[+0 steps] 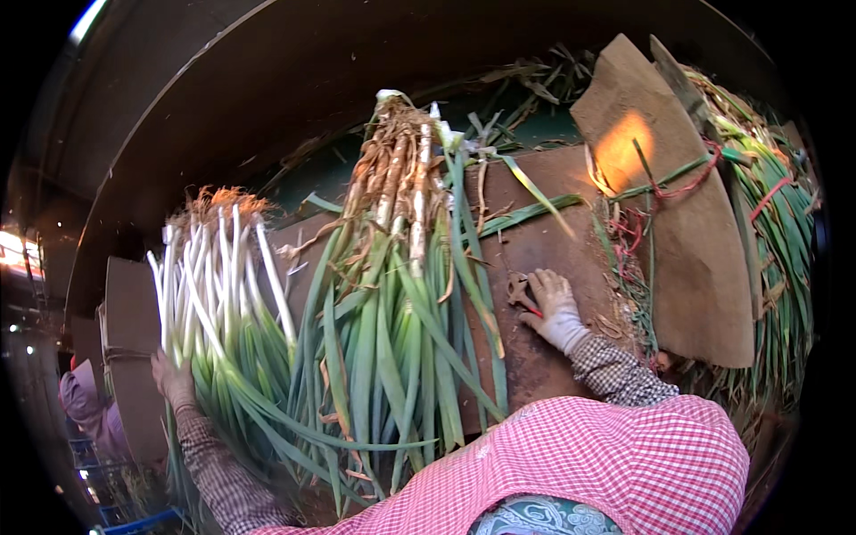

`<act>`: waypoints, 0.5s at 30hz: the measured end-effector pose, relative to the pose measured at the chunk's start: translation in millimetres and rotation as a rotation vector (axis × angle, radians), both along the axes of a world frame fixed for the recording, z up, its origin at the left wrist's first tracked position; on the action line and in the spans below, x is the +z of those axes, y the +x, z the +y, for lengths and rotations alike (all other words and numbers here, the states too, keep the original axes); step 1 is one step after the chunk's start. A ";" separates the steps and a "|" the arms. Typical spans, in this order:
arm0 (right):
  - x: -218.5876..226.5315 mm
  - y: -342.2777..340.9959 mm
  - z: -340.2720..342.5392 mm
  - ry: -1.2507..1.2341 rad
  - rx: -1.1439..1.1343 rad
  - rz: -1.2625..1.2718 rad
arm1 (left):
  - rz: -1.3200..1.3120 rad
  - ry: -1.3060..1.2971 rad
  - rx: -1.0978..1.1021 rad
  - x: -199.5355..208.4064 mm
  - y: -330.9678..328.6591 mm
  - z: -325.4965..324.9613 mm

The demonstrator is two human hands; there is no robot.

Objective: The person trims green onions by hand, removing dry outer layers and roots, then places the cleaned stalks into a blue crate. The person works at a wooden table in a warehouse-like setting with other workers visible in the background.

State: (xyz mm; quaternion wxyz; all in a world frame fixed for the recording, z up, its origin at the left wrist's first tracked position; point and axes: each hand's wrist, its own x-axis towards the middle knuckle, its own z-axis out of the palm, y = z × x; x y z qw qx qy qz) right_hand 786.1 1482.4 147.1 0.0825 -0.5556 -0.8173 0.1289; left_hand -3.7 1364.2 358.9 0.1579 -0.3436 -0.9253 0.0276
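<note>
At the left, a pile of peeled green onions [234, 303] lies with white stalks and rusty roots pointing away from me. My left hand [176, 379] rests against its left side, fingers stretched out and apart from the thumb. In the middle lies a heap of unpeeled green onions [397, 205], brown dry skins on the stalks and long green leaves hanging toward me. Right of this heap, my gloved right hand [555, 308] is closed around a pair of pliers or cutters [520, 291] with a red handle. The tool's jaws point left, just above the brown board [535, 357].
Upright cardboard sheets [687, 223] stand at the right, with red string [687, 185] over them. Behind them hang more green onions [780, 232]. Another cardboard piece [134, 339] stands at the left, near a person [85, 392] in purple. Leaf scraps [571, 76] lie at the back.
</note>
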 end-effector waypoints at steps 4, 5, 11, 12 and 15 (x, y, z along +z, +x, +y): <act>0.9 7.0 -12.1 -0.009 -0.060 0.006 | -1.084 0.294 -0.694 11.2 315.6 157.7; -1.4 6.7 -9.8 0.025 -0.054 0.047 | -1.215 0.175 -0.802 -4.5 386.6 163.5; 25.9 30.0 9.8 -0.172 -0.127 0.001 | -0.658 -0.206 -0.611 -113.6 506.0 178.8; 26.7 43.7 11.9 -0.181 -0.133 0.021 | -0.623 -0.276 -0.593 -107.0 517.4 159.3; 33.5 66.6 6.6 -0.300 -0.081 0.125 | -0.849 -0.246 -0.669 -109.7 521.7 116.9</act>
